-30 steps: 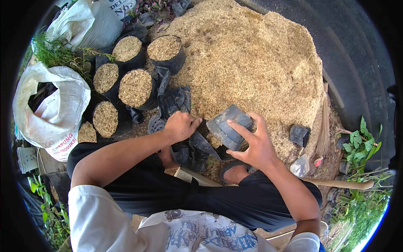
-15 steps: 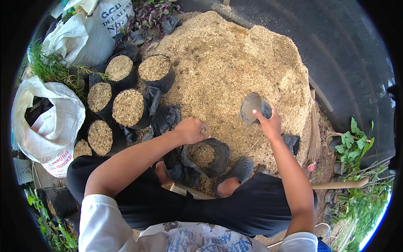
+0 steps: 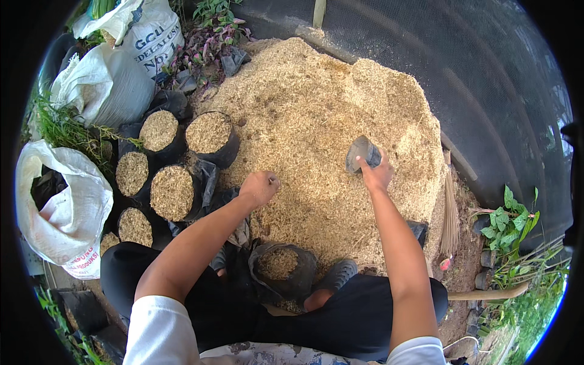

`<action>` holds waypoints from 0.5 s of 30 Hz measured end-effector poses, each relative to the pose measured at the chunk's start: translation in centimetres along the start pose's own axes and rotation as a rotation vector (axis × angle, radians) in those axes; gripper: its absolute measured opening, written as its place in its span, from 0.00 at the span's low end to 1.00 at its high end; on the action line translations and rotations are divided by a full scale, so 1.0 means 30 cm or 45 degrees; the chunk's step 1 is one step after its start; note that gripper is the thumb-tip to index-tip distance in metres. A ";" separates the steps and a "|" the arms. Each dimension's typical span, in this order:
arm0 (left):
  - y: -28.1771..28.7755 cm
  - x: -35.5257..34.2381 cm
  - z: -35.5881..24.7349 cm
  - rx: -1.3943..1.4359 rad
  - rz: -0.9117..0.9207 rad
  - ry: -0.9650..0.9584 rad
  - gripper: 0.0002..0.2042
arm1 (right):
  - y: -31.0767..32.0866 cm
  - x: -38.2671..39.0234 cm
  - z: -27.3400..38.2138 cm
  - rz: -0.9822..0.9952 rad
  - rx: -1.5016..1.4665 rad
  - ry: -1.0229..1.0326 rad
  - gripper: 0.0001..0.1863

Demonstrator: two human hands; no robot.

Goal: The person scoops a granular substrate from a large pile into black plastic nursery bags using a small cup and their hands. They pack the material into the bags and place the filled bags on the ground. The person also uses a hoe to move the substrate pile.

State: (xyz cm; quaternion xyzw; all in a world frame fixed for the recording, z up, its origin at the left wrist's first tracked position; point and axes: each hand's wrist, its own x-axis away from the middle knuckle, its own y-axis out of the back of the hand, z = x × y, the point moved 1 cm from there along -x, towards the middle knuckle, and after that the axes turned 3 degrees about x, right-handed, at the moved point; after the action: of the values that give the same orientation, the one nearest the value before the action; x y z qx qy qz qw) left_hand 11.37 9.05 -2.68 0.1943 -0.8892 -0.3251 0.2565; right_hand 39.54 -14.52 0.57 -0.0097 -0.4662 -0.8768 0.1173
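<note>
My right hand is closed round a grey cup-shaped container, thumb at its rim, above the right part of a large heap of pale husks or shavings. My left hand is over the heap's near left part with its fingers curled in; what they hold, if anything, is hidden. Between my feet an opened black plastic grow bag stands partly filled with the same material. At the left several black grow bags are filled nearly to the rim.
White woven sacks stand at the left. Dark mesh netting borders the heap at the back and right. A bundle of thin sticks, a wooden handle and leafy plants lie to the right. A dark shoe is beside the bag.
My left hand has moved from the open bag's rim forward over the heap. The right hand has carried the cup-shaped container farther forward. The whole view has shifted, with the ground things lower in it.
</note>
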 end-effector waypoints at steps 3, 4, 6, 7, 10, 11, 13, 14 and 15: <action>-0.008 -0.066 -0.014 0.080 -0.067 0.032 0.16 | -0.071 -0.150 0.098 -0.043 -0.022 0.055 0.53; -0.016 -0.083 -0.023 0.109 -0.051 0.034 0.15 | -0.100 -0.200 0.130 -0.054 0.023 0.092 0.53; -0.026 -0.117 -0.042 0.152 -0.034 -0.003 0.13 | -0.169 -0.296 0.192 -0.019 0.055 0.113 0.54; -0.032 -0.132 -0.050 0.197 -0.051 -0.049 0.13 | -0.201 -0.335 0.216 -0.050 0.136 0.196 0.54; -0.051 -0.160 -0.065 0.283 -0.069 -0.119 0.12 | -0.324 -0.361 0.229 -0.157 0.351 0.380 0.54; -0.055 -0.166 -0.067 0.277 -0.077 -0.143 0.12 | -0.365 -0.359 0.225 -0.109 0.308 0.398 0.54; -0.058 -0.182 -0.070 0.268 -0.033 -0.114 0.12 | -0.432 -0.310 0.188 -0.086 0.306 0.425 0.54; -0.057 -0.187 -0.072 0.279 -0.023 -0.109 0.12 | -0.454 -0.284 0.170 -0.133 0.241 0.449 0.53; -0.055 -0.196 -0.072 0.281 -0.017 -0.083 0.12 | -0.465 -0.267 0.156 -0.120 0.204 0.437 0.54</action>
State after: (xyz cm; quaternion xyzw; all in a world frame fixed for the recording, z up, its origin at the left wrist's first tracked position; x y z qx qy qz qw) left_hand 17.58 9.85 -4.30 0.2167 -0.9262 -0.2330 0.2023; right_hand 43.91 -1.60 -9.17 0.1712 -0.5076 -0.8302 0.1545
